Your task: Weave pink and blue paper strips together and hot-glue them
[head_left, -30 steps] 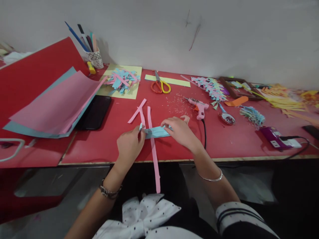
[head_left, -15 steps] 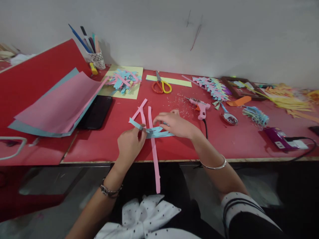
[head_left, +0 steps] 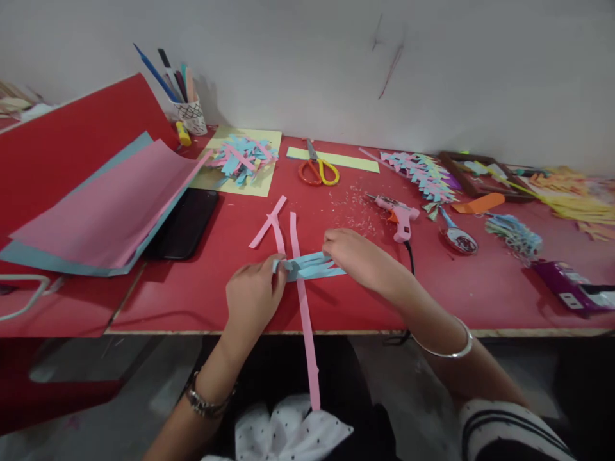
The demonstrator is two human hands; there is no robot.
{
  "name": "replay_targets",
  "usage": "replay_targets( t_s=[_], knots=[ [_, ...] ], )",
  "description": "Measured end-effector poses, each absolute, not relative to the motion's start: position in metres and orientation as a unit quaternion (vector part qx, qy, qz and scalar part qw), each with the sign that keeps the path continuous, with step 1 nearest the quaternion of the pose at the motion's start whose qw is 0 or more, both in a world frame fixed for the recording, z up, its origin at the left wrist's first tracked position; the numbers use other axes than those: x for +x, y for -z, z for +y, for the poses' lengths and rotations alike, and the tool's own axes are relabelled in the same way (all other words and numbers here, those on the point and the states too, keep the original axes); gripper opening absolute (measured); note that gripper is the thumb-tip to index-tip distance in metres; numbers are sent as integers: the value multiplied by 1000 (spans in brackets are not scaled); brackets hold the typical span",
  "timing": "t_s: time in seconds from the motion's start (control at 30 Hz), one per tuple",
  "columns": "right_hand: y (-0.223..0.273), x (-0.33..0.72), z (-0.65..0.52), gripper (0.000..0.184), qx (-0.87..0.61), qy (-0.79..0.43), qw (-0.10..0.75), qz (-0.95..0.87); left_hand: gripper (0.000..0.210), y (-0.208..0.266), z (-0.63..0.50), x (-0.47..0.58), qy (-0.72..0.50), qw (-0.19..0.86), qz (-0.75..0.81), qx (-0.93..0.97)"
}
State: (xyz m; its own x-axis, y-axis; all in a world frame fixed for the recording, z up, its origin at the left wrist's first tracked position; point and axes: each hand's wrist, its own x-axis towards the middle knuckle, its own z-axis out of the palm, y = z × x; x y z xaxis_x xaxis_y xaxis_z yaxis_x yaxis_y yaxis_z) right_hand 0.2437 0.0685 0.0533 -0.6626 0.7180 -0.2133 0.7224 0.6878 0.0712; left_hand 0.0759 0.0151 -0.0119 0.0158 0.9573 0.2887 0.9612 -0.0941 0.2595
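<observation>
Blue paper strips (head_left: 311, 269) are pinched at one end by the left hand (head_left: 254, 291) and held at the other by the right hand (head_left: 362, 259), apparently for alignment across a pink strip (head_left: 307, 326) on the desk (head_left: 187, 294).
</observation>
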Motion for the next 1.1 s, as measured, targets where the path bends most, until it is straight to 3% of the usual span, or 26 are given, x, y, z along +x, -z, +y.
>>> replay_targets(
  t_s=[0.17, 0.43, 0.63, 1.1],
  knots=[
    [-56, 245, 84, 20, 378, 58, 53, 922, 29, 16, 15, 75, 223, 24, -625, -748],
    [-40, 243, 103, 16, 345, 329, -76, 876, 30, 17, 13, 72, 257, 36, -590, -765],
    [-33, 233, 103, 17, 313, 433, -95, 840, 32, 17, 10, 67, 252, -7, -582, -773],
    [-12, 228, 100, 11, 336, 628, -153, 685, 22, 16, 11, 71, 246, 34, -586, -772]
  ],
)
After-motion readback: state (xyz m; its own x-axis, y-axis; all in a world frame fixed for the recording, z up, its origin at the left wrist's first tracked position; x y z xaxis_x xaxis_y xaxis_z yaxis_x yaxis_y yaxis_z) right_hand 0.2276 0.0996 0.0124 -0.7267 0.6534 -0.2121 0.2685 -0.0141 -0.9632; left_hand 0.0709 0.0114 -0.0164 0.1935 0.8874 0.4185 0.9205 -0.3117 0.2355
